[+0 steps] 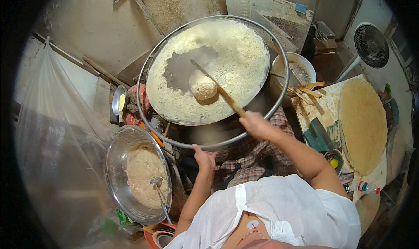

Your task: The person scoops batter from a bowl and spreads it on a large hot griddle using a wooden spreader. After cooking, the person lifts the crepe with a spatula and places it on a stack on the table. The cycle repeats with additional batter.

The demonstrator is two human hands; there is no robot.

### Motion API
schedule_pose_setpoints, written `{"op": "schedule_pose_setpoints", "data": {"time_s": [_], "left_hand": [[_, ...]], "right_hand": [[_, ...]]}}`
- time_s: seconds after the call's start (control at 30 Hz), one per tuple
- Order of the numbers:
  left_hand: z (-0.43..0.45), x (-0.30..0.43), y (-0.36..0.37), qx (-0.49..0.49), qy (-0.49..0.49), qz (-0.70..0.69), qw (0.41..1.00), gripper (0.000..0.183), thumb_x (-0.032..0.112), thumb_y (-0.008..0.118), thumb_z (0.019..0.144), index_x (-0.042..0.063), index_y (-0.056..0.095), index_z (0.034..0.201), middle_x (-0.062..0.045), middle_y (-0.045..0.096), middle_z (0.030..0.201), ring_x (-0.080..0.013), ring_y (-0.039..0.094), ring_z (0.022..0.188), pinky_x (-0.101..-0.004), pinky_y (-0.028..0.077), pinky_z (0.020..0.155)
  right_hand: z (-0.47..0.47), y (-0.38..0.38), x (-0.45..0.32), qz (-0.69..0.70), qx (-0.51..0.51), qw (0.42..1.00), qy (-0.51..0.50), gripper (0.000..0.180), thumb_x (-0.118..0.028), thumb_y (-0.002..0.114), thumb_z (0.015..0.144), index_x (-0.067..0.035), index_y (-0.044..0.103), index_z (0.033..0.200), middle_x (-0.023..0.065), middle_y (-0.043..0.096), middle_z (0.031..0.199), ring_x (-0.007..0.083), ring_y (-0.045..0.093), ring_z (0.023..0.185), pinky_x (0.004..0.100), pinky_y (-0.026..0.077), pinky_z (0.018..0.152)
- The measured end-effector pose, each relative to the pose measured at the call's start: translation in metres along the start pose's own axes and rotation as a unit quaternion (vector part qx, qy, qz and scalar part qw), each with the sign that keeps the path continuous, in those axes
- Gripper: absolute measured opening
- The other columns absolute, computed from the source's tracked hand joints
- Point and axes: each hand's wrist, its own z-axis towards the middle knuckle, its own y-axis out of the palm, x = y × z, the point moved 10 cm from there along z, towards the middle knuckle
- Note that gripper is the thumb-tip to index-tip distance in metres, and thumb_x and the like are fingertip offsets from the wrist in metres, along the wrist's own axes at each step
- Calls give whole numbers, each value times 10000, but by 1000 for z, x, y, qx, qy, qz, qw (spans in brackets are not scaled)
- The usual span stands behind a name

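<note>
My right hand (256,126) grips the end of a long flat wooden scraper (226,96), whose blade reaches across a large round griddle (183,115). Against the blade rests a ball of wet dough (203,86). A thin pale layer of batter (244,64) coats most of the griddle, with a bare grey patch left of and above the ball. My left hand (205,158) is at the near side of the metal ring (212,146) around the griddle, its fingers apart and touching or very close to the ring. Steam blurs parts of the griddle.
A steel basin of dough (145,173) with a ladle (161,198) stands at the left. On the right, a board (322,110) bears a stack of thin flatbreads (363,124). Also nearby are a white bucket (311,63), wooden sticks (311,91), a plastic bottle (368,187) and a fan (371,45).
</note>
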Motion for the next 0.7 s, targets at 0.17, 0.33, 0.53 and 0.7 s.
{"op": "schedule_pose_setpoints", "data": {"time_s": [0.17, 0.33, 0.53, 0.7], "left_hand": [[-59, -21, 75, -186, -116, 160, 963, 776, 594, 243, 964, -132, 482, 1094, -270, 642, 903, -339, 674, 749, -400, 576, 659], [-88, -54, 112, -347, -235, 260, 870, 550, 474, 397, 979, -46, 562, 1050, -188, 663, 911, -284, 669, 797, -386, 554, 740], [-27, 10, 9, -82, -113, 173, 975, 704, 578, 388, 944, -102, 533, 1053, -236, 644, 936, -344, 662, 843, -456, 551, 763], [5, 7, -19, 82, -48, 10, 995, 691, 545, 299, 978, -119, 472, 1064, -286, 550, 1073, -412, 584, 1034, -516, 500, 858]], "right_hand": [[-33, 12, 51, -41, 53, 995, 77, 306, -269, 515, 929, 37, 504, 937, 316, 607, 814, 488, 596, 824, 533, 475, 710], [1, 8, 13, -38, 12, 999, -14, 330, -250, 483, 919, 74, 533, 886, 307, 608, 804, 462, 608, 815, 506, 482, 692], [-39, 7, 50, -28, 44, 996, 66, 321, -267, 483, 941, 50, 527, 917, 306, 605, 788, 486, 592, 790, 533, 474, 684], [-3, -7, 20, -58, 19, 998, -24, 323, -253, 526, 922, 61, 522, 851, 297, 615, 804, 463, 606, 808, 520, 490, 689]]}}
